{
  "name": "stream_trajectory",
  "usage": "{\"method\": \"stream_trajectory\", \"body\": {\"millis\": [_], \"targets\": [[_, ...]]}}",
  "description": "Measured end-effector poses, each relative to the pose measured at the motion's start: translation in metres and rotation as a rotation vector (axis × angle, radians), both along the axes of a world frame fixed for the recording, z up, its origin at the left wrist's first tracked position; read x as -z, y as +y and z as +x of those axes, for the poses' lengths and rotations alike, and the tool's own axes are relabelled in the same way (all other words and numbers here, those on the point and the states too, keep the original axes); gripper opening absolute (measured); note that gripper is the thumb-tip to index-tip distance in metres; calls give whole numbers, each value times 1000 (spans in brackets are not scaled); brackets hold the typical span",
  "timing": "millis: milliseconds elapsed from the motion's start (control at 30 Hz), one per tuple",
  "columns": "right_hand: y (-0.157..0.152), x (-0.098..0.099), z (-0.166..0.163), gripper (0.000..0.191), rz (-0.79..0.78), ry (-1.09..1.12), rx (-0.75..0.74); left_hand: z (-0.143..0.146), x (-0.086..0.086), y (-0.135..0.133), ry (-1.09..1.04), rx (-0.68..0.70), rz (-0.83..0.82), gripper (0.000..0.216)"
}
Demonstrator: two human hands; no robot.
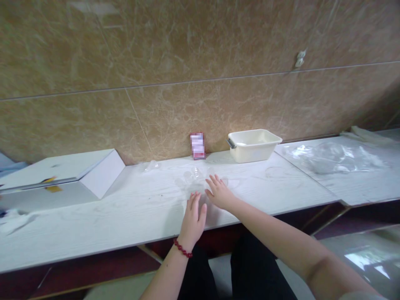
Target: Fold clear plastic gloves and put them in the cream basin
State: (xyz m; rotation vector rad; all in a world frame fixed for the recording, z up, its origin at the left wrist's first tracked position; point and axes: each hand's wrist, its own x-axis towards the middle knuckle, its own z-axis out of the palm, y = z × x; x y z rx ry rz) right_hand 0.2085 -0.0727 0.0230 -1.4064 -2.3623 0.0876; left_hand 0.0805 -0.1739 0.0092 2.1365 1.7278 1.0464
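Observation:
My left hand (193,219), with a red bead bracelet at its wrist, hovers over or rests on the white table near its front edge; contact is hard to judge. Its fingers stretch forward, thumb apart, and hold nothing I can see. Ahead and to the right, my right hand (220,194) has its fingers spread, palm down. A clear, crinkled piece of plastic (195,173) lies just beyond both fingertips. Its outline is faint against the tabletop, and whether the right hand touches it I cannot tell.
A cream plastic tub (253,153) with a grey handle stands against the wall, left of a large clear plastic bag (336,157). A red-edged card or small box (198,146) leans on the wall. At left sits a white box (59,175); a small clear plastic scrap (152,166) lies beside it.

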Motion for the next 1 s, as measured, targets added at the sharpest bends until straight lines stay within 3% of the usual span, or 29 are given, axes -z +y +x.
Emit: {"method": "stream_trajectory", "body": {"millis": [133, 400, 633, 1000], "targets": [[-30, 13, -3, 53, -18, -61, 5, -8, -1, 11, 52, 56, -6, 41], [-34, 38, 5, 60, 10, -130, 68, -8, -9, 57, 343, 299, -39, 40], [-35, 36, 4, 65, -26, -133, 71, -6, -4, 106, 557, 499, -70, 42], [-36, 35, 4, 67, -36, -118, 77, -38, -10, 129, 658, 546, -142, 55]]}}
